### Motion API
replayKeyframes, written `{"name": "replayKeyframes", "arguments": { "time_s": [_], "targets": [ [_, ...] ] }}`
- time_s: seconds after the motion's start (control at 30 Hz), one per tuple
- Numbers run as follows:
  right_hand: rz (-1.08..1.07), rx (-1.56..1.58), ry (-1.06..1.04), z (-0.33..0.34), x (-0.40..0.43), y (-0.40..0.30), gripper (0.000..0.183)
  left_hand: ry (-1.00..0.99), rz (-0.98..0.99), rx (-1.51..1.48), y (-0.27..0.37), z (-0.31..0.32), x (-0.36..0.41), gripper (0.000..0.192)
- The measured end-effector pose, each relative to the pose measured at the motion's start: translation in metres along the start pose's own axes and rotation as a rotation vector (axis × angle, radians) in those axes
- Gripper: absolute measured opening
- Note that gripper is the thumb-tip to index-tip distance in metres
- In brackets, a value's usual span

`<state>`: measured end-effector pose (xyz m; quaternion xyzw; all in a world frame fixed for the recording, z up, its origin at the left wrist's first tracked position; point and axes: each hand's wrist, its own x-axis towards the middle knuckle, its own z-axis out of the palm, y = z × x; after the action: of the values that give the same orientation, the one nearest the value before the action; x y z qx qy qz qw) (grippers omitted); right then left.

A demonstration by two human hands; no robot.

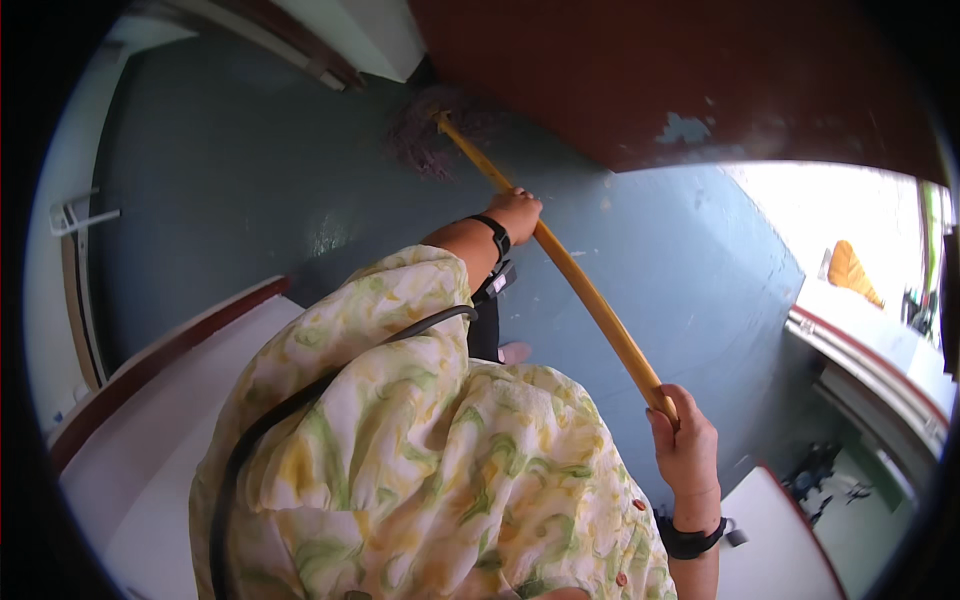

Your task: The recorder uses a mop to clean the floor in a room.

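A yellow pole [592, 300] slants from upper left to lower right across the view. Its far end meets a dull purple, stringy head [431, 142], a mop or soft broom, spread on the blue-grey painted floor [247, 157]. My left hand [517, 214] is closed around the upper part of the pole, with a black band on the wrist. My right hand [684, 435] grips the pole's near end at lower right, thumb and fingers wrapped about it. That wrist also has a black band. Part of the head lies in shadow.
A dark red panel [600, 75] with chipped paint rises beyond the pole. White-topped surfaces with red edges stand at lower left [172, 345] and lower right [780, 525]. Farther right, an orange cloth-like item [853, 271] lies on a bright ledge. A dark cable crosses my patterned shirt.
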<state>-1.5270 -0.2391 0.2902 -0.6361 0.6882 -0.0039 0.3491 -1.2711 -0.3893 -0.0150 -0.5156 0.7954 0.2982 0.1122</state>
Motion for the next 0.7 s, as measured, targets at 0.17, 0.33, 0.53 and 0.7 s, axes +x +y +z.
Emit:
{"name": "replayKeyframes", "arguments": {
  "time_s": [0.17,0.33,0.53,0.7],
  "targets": [
    [0.068,0.118,0.133,0.009,-0.085,0.045,0.025,-0.146,0.065,0.031,0.083,0.008,-0.025,0.028],
    [0.321,0.136,0.217,0.003,-0.195,0.083,0.028,-0.197,0.285,0.002,0.194,0.041,-0.041,0.026],
    [0.565,0.06,0.257,-0.007,-0.301,0.057,0.03,-0.278,0.609,0.008,0.331,0.087,-0.051,0.023],
    [0.885,0.239,0.265,-0.021,-0.313,0.032,0.03,-0.409,0.815,-0.006,0.39,0.108,-0.058,0.025]
  ]
}}
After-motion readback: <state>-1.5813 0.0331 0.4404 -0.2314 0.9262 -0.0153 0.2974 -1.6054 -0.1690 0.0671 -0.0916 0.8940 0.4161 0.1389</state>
